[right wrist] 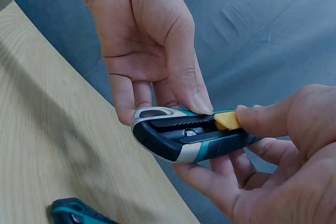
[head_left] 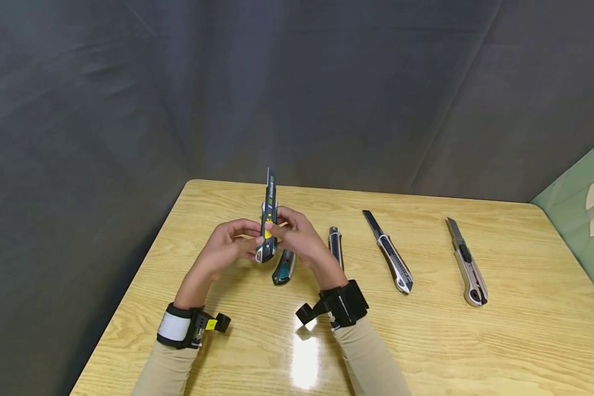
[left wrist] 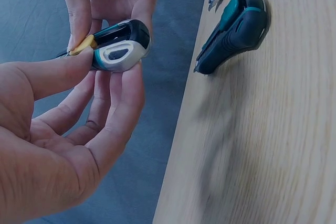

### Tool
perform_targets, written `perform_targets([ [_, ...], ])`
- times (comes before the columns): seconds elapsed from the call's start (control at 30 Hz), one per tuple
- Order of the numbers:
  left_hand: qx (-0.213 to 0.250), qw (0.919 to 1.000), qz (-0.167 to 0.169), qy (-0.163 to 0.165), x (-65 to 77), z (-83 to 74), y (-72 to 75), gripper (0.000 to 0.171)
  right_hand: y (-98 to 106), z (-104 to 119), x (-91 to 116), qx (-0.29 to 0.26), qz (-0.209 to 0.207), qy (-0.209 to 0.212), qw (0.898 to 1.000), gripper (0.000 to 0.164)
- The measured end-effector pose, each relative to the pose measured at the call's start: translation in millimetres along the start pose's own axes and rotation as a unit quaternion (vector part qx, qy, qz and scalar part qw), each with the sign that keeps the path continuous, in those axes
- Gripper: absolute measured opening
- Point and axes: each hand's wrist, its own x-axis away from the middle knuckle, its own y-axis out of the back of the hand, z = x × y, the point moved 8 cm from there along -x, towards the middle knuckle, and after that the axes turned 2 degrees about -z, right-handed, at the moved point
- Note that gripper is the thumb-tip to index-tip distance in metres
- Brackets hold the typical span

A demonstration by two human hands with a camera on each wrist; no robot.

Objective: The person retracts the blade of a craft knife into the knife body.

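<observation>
A utility knife (head_left: 270, 217) with a black, teal and white body is held above the table, its blade end pointing away from me. My left hand (head_left: 226, 247) pinches the rear of the body between thumb and fingers. On the other side my right hand (head_left: 299, 235) grips it, the thumb on the yellow slider (right wrist: 227, 120). Some blade sticks out beyond the body. Beneath the hands a teal and black utility knife (head_left: 284, 268) lies on the wood, partly hidden by the right hand in the head view.
To the right on the wooden table (head_left: 257, 341) lie a grey and black utility knife (head_left: 335, 245), partly behind my right forearm, a silver one (head_left: 395, 259) with a long dark blade out, and another (head_left: 468, 267) with its blade out. Dark cloth (head_left: 326, 99) hangs behind the table.
</observation>
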Motion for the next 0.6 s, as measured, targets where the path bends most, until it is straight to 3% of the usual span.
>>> perform_targets([
  [0.6, 0.003, 1.0, 0.001, -0.001, 0.6, -1.4, 1.3, 0.027, -2.1, 3.0, 2.9, -0.014, 0.018, 0.013, 1.0, 0.024],
])
